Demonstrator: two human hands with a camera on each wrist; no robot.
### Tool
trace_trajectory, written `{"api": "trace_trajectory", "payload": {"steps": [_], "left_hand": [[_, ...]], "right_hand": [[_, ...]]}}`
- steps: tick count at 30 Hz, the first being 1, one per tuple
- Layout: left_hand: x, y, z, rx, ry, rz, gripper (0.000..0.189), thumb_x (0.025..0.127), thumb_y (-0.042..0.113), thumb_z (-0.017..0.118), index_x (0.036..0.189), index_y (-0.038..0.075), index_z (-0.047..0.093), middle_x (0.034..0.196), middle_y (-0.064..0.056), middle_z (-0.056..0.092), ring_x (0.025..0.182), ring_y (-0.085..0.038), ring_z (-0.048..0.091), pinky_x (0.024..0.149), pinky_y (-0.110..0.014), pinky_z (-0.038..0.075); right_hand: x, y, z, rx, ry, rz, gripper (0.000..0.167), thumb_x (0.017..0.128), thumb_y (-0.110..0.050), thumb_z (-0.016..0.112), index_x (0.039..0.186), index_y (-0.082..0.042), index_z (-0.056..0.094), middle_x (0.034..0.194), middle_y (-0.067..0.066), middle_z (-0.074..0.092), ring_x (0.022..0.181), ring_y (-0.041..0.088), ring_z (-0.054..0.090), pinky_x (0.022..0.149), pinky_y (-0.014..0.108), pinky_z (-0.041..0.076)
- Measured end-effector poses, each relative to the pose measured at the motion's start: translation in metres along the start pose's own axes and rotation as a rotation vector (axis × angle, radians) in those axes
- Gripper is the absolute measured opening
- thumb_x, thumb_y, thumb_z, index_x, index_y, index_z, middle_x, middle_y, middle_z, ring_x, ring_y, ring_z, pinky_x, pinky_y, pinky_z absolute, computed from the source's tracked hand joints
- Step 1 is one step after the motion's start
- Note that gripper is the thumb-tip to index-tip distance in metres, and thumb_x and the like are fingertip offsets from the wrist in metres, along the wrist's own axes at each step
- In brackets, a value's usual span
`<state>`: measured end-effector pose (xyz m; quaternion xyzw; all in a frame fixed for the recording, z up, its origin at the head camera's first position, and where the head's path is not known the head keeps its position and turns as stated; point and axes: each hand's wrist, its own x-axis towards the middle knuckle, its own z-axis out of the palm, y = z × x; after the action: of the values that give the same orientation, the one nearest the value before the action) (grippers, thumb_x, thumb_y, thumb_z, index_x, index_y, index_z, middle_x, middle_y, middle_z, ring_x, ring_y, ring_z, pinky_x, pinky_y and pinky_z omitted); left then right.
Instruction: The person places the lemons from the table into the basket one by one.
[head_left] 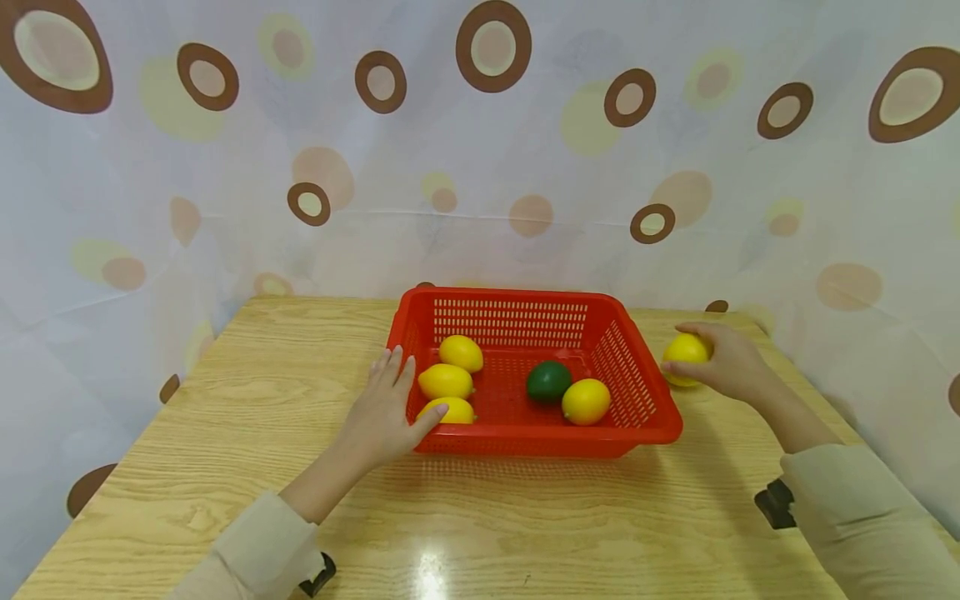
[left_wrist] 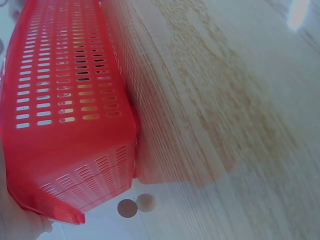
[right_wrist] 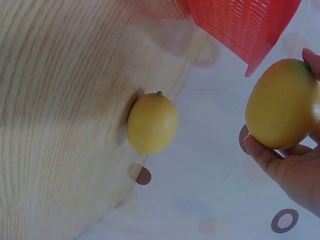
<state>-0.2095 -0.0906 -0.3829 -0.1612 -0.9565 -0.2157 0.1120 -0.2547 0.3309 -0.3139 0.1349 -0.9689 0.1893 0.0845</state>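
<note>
My right hand (head_left: pixel 726 360) grips a yellow lemon (right_wrist: pixel 281 104) with a green stem end, thumb on one side and fingers on the other, right of the red plastic basket (head_left: pixel 517 433). Below it, a second lemon (right_wrist: pixel 152 123) lies on the table, mostly hidden in the head view. My left hand (head_left: pixel 381 417) rests at the basket's front left corner, fingers straight along the left rim and thumb over the front rim. Inside the basket, three lemons (head_left: pixel 446 382) line the left side. A dark green fruit (head_left: pixel 549 382) and another lemon (head_left: pixel 587 402) sit toward the right.
The basket stands on a wood-grain table (head_left: pixel 480 517), its slotted walls flaring up to a wide rim. Behind and at both sides hangs a pale curtain (head_left: pixel 480 150) printed with brown and yellow circles. Dark straps or devices show under both sleeves (head_left: pixel 258 546).
</note>
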Motion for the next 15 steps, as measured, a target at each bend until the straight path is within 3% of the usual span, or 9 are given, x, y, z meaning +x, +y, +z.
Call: {"api": "trace_trajectory", "payload": {"steps": [7,15], "left_hand": [[0.000,0.000,0.000,-0.003,-0.003,-0.001,0.081,0.088,0.052,0.049,0.141,-0.007,0.030,0.152,-0.025,0.018,0.142,-0.042,0.013,0.113,-0.053,0.020],[0.000,0.001,0.000,0.004,0.006,0.004,0.081,0.088,0.052,0.048,0.140,-0.008,0.031,0.152,-0.025,0.019,0.142,-0.041,0.013,0.113,-0.053,0.021]], "right_hand": [[0.003,-0.009,0.001,-0.012,-0.017,0.010,0.070,0.081,-0.036,0.068,0.132,0.007,0.044,0.128,0.032,0.049,0.096,0.037,0.054,0.065,0.027,0.042],[0.009,-0.018,0.003,-0.013,-0.031,0.012,0.069,0.081,-0.037,0.068,0.132,0.005,0.045,0.128,0.030,0.049,0.087,0.031,0.054,0.062,0.026,0.043]]}}
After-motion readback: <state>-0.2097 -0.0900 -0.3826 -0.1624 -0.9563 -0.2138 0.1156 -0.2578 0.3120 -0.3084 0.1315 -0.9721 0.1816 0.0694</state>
